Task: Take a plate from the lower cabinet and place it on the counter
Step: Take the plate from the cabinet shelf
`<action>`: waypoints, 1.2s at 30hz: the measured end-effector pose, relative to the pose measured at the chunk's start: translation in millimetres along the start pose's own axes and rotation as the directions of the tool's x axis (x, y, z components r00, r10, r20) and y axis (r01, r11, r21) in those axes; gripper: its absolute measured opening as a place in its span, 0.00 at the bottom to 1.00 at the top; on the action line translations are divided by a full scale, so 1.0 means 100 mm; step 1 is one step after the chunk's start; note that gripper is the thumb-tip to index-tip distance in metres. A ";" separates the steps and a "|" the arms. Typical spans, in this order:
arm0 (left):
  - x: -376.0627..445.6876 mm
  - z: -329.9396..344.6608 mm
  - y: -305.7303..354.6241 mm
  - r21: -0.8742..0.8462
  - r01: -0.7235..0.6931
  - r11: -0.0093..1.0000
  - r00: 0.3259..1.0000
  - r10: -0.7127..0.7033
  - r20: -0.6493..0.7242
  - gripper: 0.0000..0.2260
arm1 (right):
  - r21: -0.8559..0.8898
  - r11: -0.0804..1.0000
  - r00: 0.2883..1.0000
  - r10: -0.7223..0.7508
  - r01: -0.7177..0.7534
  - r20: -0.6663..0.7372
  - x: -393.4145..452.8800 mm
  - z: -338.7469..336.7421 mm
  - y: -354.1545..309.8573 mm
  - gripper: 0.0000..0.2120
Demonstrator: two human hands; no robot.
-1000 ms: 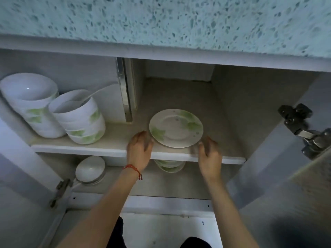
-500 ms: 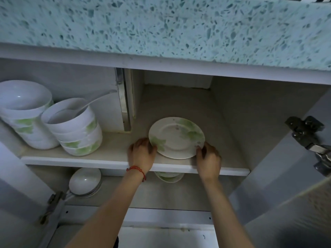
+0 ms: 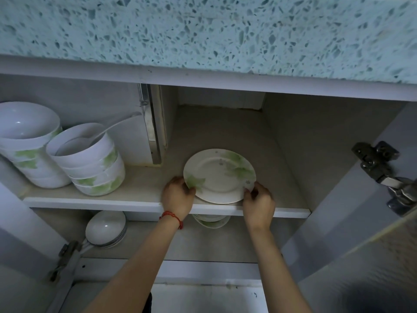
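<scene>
A white plate with green leaf prints (image 3: 220, 175) rests near the front of the middle shelf (image 3: 135, 201) in the open lower cabinet. My left hand (image 3: 178, 196) grips the plate's left rim, fingers curled around the edge. My right hand (image 3: 259, 203) pinches its right front rim. The plate looks slightly tilted up at the front. The speckled blue-green counter (image 3: 203, 35) runs across the top, directly above the cabinet.
Two stacks of white bowls (image 3: 90, 163) with a spoon stand on the shelf's left. Below the shelf lie more plates (image 3: 211, 220) and a stack of dishes (image 3: 105, 228). An open door with a metal hinge (image 3: 383, 172) is at right; another hinge (image 3: 65, 256) is at lower left.
Both hands closed in from beside the plate onto its rims and took hold of it. The view tilted so more of the counter shows.
</scene>
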State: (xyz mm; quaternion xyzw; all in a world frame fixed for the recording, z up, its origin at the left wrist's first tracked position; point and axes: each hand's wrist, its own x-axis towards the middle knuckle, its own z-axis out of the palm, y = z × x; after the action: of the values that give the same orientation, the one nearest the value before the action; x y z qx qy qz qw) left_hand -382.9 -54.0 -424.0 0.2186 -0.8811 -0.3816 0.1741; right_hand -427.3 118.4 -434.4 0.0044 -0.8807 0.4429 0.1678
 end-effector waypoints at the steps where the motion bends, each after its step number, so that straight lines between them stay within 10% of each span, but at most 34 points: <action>1: -0.03 0.00 0.00 -0.010 -0.006 1.000 1.000 0.006 -0.004 0.09 | 0.007 1.000 1.000 0.001 -0.001 0.000 -0.03 -0.02 0.00 0.05; 36: -0.81 -0.03 -0.06 -0.454 0.211 0.866 0.947 -0.296 -0.124 0.07 | 0.430 0.859 0.956 0.293 -0.277 0.031 -0.64 -0.39 0.10 0.16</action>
State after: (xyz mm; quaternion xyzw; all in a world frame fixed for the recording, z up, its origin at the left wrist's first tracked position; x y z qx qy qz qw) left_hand -311.5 -17.9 -438.1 0.3238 -0.7164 -0.5655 0.2493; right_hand -357.1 145.9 -439.3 -0.0970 -0.7489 0.6460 0.1109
